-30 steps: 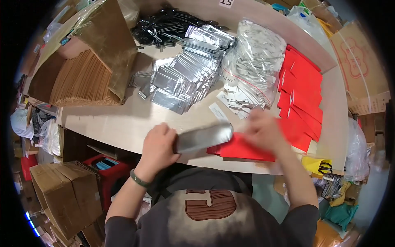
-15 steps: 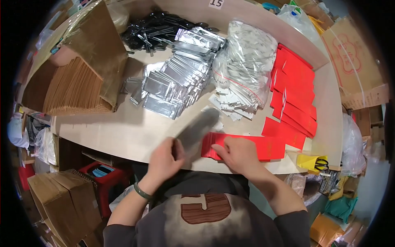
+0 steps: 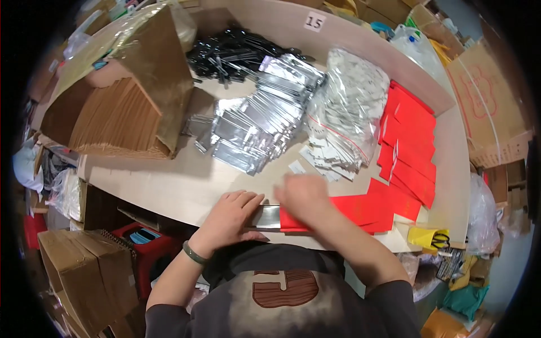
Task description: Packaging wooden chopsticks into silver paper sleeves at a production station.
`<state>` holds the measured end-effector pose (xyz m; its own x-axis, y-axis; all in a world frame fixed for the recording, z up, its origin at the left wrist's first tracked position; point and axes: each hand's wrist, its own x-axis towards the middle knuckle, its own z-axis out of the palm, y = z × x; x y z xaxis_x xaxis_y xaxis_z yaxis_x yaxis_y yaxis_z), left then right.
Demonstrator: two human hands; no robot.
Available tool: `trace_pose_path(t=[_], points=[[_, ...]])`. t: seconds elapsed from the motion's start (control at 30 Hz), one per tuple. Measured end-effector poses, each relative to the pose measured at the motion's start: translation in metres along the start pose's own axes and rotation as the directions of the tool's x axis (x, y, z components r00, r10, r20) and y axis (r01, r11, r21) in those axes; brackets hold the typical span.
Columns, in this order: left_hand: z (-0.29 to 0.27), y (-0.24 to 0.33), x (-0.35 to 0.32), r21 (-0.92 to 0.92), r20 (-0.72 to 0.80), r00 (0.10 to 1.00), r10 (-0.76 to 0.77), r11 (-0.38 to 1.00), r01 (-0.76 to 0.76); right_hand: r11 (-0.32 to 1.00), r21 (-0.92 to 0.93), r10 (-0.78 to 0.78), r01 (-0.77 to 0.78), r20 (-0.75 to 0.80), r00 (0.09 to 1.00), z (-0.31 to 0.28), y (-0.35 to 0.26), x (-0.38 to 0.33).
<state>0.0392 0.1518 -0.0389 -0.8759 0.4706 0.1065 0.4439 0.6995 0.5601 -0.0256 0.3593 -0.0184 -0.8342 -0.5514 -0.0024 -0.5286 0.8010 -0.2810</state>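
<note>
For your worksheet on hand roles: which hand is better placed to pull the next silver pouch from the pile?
Probably the right hand: it lies nearer the silver pouch pile, while the left hand presses the silver pouch against the red envelope.

A heap of shiny silver foil pouches lies fanned across the middle of the pale wooden worktable. Behind it sits a tangle of black cable-like pieces, too small to make out clearly. To the right, a clear plastic bag of small white packets rests beside rows of flat red envelopes along the table's right edge. A tall stack of brown cardboard sleeves fills the left end. A small white number card stands at the back wall. Brown cardboard boxes stand on the floor at lower left, near a red stool.
</note>
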Motion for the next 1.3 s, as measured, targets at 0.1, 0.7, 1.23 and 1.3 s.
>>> trace_pose_path(t=[0.1, 0.7, 1.23, 1.3], points=[[-0.024, -0.019, -0.001, 0.003, -0.109, 0.994, 0.029, 1.000, -0.029, 0.981, -0.194, 0.054, -0.027, 0.138, 0.989, 0.038, 0.061, 0.019], [-0.126, -0.200, 0.000, 0.207, -0.448, 0.752, -0.484, 0.762, 0.613, 0.993, -0.012, -0.122, 0.121, -0.064, 0.990, 0.087, -0.051, 0.127], [-0.025, -0.080, -0.082, -0.821, 0.001, 0.831, -0.557, 0.474, 0.319, 0.947, 0.136, -0.267, 0.292, -0.173, 0.948, 0.034, -0.028, -0.019], [-0.032, -0.068, -0.101, -0.829, 0.153, 0.771, -0.618, 0.344, 0.440, 0.907, 0.303, -0.228, 0.293, -0.233, 0.946, 0.017, -0.008, -0.041]])
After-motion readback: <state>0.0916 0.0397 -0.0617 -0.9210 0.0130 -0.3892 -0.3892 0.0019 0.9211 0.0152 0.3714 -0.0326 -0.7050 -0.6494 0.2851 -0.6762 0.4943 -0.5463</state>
